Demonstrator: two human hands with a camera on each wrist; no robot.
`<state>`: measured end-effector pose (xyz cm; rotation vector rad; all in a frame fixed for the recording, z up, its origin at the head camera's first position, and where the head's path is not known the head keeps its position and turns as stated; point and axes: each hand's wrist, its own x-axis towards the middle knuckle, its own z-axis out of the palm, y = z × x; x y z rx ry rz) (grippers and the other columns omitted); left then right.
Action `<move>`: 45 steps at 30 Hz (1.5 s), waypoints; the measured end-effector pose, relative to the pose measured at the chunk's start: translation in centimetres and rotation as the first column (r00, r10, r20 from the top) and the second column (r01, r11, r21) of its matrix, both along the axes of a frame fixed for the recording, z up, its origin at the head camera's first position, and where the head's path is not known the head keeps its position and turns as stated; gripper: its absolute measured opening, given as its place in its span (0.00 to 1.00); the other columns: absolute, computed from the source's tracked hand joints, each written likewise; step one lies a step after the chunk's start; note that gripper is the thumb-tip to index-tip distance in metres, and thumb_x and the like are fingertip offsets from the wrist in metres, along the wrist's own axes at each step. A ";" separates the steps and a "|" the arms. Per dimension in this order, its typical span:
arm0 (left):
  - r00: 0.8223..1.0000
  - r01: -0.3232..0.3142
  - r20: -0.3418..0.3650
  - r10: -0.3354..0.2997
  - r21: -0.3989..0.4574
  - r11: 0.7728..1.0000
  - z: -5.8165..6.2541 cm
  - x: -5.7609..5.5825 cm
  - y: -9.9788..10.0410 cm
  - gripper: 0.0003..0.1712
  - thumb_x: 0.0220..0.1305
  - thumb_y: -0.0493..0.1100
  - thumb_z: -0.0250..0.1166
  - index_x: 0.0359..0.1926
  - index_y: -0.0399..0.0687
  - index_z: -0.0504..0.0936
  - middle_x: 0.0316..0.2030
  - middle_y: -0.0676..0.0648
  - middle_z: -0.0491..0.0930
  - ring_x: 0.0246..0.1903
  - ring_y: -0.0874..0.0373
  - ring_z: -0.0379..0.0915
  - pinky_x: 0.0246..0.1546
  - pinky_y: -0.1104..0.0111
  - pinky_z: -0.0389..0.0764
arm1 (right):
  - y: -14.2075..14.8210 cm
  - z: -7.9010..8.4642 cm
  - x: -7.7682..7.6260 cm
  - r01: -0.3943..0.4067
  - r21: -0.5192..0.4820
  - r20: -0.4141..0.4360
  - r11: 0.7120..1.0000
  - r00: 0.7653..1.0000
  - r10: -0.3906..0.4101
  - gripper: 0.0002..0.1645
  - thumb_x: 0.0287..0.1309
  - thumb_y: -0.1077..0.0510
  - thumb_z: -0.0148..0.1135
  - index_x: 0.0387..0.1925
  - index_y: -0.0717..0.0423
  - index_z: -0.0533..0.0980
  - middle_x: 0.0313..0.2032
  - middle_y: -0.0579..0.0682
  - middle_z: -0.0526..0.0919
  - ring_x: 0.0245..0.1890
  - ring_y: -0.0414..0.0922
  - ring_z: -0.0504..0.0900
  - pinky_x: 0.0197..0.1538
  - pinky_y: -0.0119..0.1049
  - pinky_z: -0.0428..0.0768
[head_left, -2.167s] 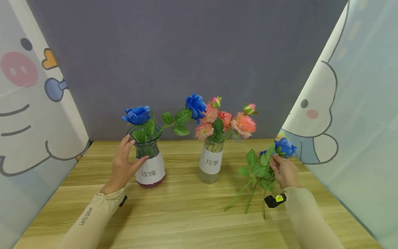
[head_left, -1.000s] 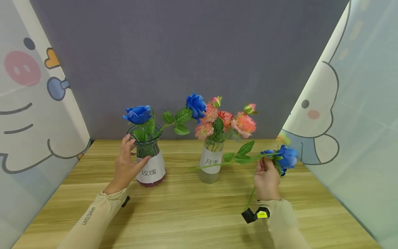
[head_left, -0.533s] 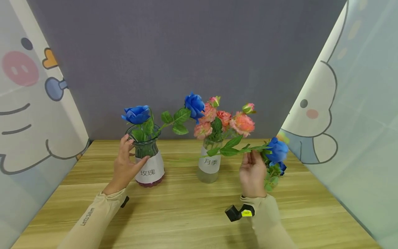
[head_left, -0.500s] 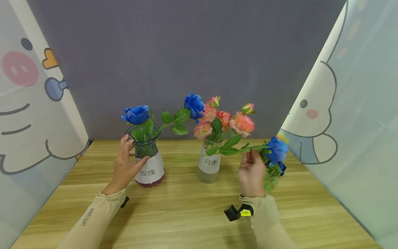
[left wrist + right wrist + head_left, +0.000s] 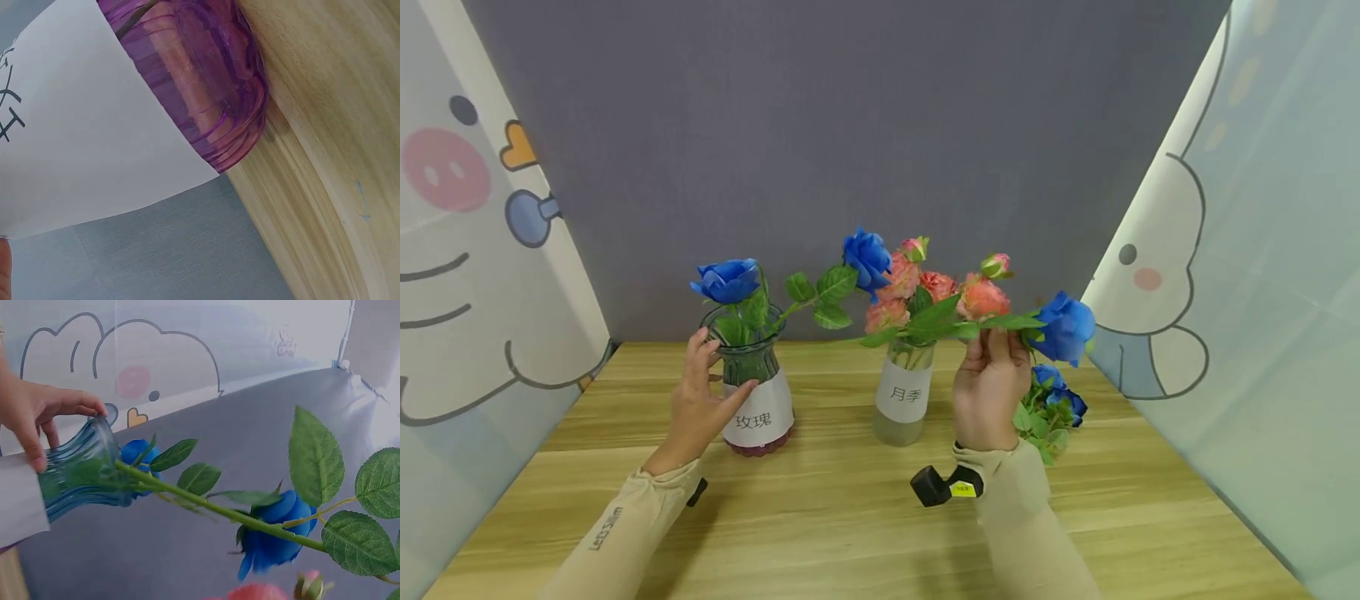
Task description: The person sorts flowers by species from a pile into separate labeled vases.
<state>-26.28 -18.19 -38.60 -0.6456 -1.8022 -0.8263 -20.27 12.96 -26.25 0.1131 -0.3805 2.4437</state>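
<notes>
The left hand (image 5: 695,408) grasps the left vase (image 5: 752,363), its thumb on the near side and its fingers curled at the far left, up by the rim. That vase stands upright on the table (image 5: 820,517), with a purple base and a white label (image 5: 758,418) bearing dark characters. Two roses are in it: an upright blue rose (image 5: 727,280) at the left, and a leaning blue rose (image 5: 868,260) that reaches right, up to the pink flowers.

The right hand (image 5: 991,393) pinches the stem of a held rose (image 5: 1063,327), also blue, which lies almost level in the air. Its blossom is to the right of the fingers, and its green stem runs left, in front of the pink flowers, toward the mouth of the left vase. Whether the stem's tip touches the glass cannot be told.

The right vase (image 5: 898,430), clear and with its own white label (image 5: 903,392), stands between the hands and holds the pink flowers (image 5: 983,297). More blue flowers (image 5: 1067,407) lie on the table at the right, just beyond the right wrist. A dark grey backdrop (image 5: 865,125) rises at the far side, and cartoon panels (image 5: 445,317) flank the table.
</notes>
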 end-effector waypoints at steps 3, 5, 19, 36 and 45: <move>1.000 -0.004 0.003 0.004 -0.007 1.000 0.1 0.0 -0.1 0.43 0.63 0.66 0.55 0.59 0.30 0.63 0.63 0.28 0.61 0.40 0.34 0.77 0.32 0.78 0.75 | -0.6 1.0 -0.3 0.019 0.036 -0.061 0.999 0.998 -0.017 0.04 0.68 0.70 0.46 0.37 0.69 0.68 0.31 0.55 0.72 0.25 0.42 0.75 0.31 0.24 0.79; 1.000 -0.002 0.009 0.002 -0.005 1.000 0.1 0.0 -0.1 0.43 0.63 0.66 0.55 0.59 0.31 0.63 0.63 0.29 0.61 0.41 0.33 0.77 0.33 0.79 0.74 | -1.0 1.7 -0.4 0.032 0.084 -0.092 0.996 0.995 -0.024 0.05 0.68 0.70 0.46 0.38 0.69 0.69 0.30 0.54 0.72 0.22 0.41 0.73 0.28 0.23 0.76; 1.000 0.007 0.025 -0.007 0.014 1.000 0.1 0.2 -0.1 0.44 0.62 0.67 0.55 0.58 0.30 0.63 0.63 0.28 0.61 0.42 0.33 0.76 0.37 0.84 0.70 | -4.2 5.1 -1.0 0.115 0.271 -0.278 0.956 0.960 -0.037 0.13 0.65 0.75 0.48 0.28 0.66 0.76 0.22 0.52 0.76 0.20 0.41 0.76 0.29 0.26 0.79; 0.998 0.030 0.051 -0.031 0.017 0.999 0.3 0.4 0.0 0.43 0.62 0.65 0.55 0.60 0.31 0.62 0.65 0.27 0.58 0.44 0.30 0.74 0.39 0.83 0.70 | -6.2 9.6 -1.8 0.122 0.311 -0.278 0.943 0.960 -0.032 0.12 0.61 0.79 0.49 0.26 0.65 0.70 0.22 0.52 0.75 0.22 0.41 0.79 0.33 0.31 0.82; 0.999 0.011 0.037 -0.011 0.008 1.000 0.1 0.2 0.1 0.42 0.62 0.65 0.55 0.61 0.33 0.62 0.64 0.28 0.60 0.43 0.31 0.75 0.38 0.83 0.72 | -8.0 8.4 -2.4 0.113 0.555 -0.129 0.824 0.990 -0.049 0.22 0.59 0.77 0.56 0.15 0.58 0.62 0.19 0.47 0.71 0.25 0.39 0.79 0.41 0.35 0.83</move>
